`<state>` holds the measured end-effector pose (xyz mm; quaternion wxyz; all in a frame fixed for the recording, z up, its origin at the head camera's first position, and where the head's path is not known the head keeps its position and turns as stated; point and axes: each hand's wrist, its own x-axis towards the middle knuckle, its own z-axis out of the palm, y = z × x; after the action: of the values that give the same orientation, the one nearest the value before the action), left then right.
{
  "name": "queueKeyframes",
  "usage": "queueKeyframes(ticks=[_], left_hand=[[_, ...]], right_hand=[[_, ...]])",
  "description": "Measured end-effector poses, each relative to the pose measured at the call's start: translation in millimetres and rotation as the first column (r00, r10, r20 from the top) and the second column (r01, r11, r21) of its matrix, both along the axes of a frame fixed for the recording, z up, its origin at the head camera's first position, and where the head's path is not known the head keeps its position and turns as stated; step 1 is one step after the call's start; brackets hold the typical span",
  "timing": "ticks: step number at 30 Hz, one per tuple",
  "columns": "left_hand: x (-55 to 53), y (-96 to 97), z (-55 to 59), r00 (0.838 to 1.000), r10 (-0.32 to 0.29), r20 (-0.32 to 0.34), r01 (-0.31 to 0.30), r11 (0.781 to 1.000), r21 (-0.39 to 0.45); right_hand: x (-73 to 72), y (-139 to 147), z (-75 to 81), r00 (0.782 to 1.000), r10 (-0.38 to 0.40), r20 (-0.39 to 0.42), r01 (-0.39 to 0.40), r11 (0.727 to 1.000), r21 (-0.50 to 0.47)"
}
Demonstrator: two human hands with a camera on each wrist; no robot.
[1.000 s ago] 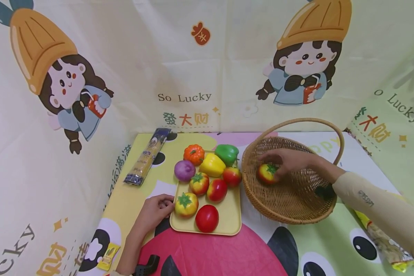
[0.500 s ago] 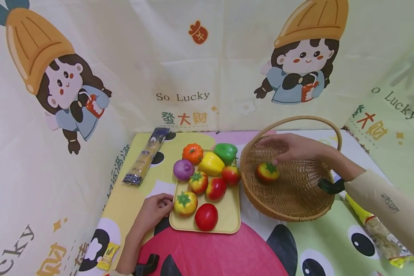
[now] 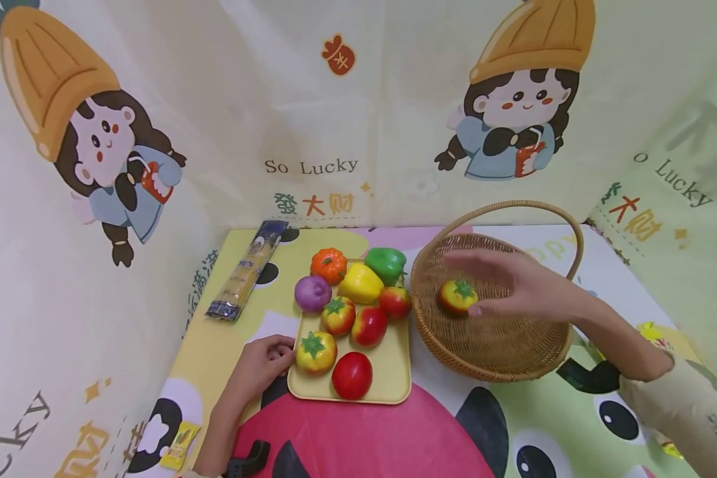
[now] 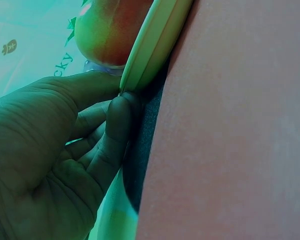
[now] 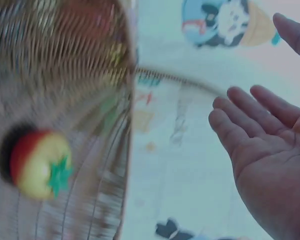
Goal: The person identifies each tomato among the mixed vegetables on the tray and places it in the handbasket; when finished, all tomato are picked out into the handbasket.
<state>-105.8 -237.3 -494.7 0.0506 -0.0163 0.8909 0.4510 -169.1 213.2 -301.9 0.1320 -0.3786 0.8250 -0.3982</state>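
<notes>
My left hand (image 3: 261, 364) pinches the left rim of a pale yellow tray (image 3: 388, 385); the left wrist view shows thumb and fingertips (image 4: 119, 112) at that rim. Over the wicker basket (image 3: 484, 362) my right hand (image 3: 516, 282) is spread, holding nothing. Below it in the basket lies a red-yellow toy tomato (image 3: 454, 299) with a green leaf top, seen too in the right wrist view as a toy tomato (image 5: 42, 165). On the tray sit a yellow-red tomato (image 3: 317, 352), a red fruit (image 3: 352, 376), a yellow pepper (image 3: 361, 283), a green pepper (image 3: 385, 265) and several others.
An orange toy pumpkin (image 3: 328, 265) and a purple onion (image 3: 313, 294) are at the tray's back left. A pasta packet (image 3: 247, 271) lies farther left. The basket's tall handle (image 3: 516, 203) arches above it. A small yellow packet (image 3: 181, 446) lies near the front left.
My right hand has let go of the tomato in the basket, lifted and spread its fingers, and its forearm has shifted right. The left hand keeps its place at the tray.
</notes>
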Motion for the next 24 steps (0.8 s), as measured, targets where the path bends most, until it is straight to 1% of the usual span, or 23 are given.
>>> queueKeyframes(ticks=[3, 6, 7, 10, 12, 13, 15, 18, 20, 24], left_hand=[[2.9, -1.7, -0.9, 1.0, 0.005, 0.006, -0.005, 1.0, 0.003], [3.6, -1.6, -1.0, 1.0, 0.002, 0.004, -0.002, 1.0, 0.014], [3.3, -1.3, -0.8, 1.0, 0.001, 0.002, -0.001, 1.0, 0.017], [2.4, -0.6, -0.1, 1.0, 0.001, -0.003, -0.001, 1.0, 0.026], [2.4, -0.6, 0.5, 1.0, 0.003, -0.006, -0.003, 1.0, 0.029], [2.3, -0.6, 0.7, 1.0, 0.003, -0.009, -0.003, 1.0, 0.029], [2.2, -0.7, 1.1, 1.0, 0.004, -0.012, -0.003, 1.0, 0.028], [2.3, -0.8, 1.2, 1.0, 0.003, -0.015, -0.002, 1.0, 0.031], [2.6, -0.9, 1.1, 1.0, 0.002, -0.011, -0.001, 0.999, 0.032], [3.6, -1.0, 1.1, 1.0, 0.002, -0.003, -0.001, 1.0, 0.031]], right_hand=[[23.5, -13, -6.4, 0.999, 0.023, -0.032, -0.025, 0.999, -0.047], [49.3, -29, -14.9, 0.994, 0.003, -0.107, -0.006, 1.0, -0.026], [57.7, -36, -18.3, 0.994, -0.007, -0.109, 0.005, 1.0, -0.018], [80.5, -57, -33.5, 0.997, -0.055, -0.06, 0.055, 0.998, -0.005], [92.1, -72, -48.4, 0.996, -0.088, -0.001, 0.088, 0.996, -0.013], [96.5, -79, -56.6, 0.994, -0.098, 0.04, 0.099, 0.995, -0.027], [103.0, -91, -74.2, 0.992, -0.104, 0.076, 0.109, 0.992, -0.066], [108.7, -105, -98.7, 0.989, -0.11, 0.1, 0.122, 0.984, -0.13], [110.5, -112, -112.2, 0.989, -0.115, 0.094, 0.129, 0.979, -0.159], [109.5, -123, -130.7, 0.986, -0.128, 0.107, 0.146, 0.97, -0.193]])
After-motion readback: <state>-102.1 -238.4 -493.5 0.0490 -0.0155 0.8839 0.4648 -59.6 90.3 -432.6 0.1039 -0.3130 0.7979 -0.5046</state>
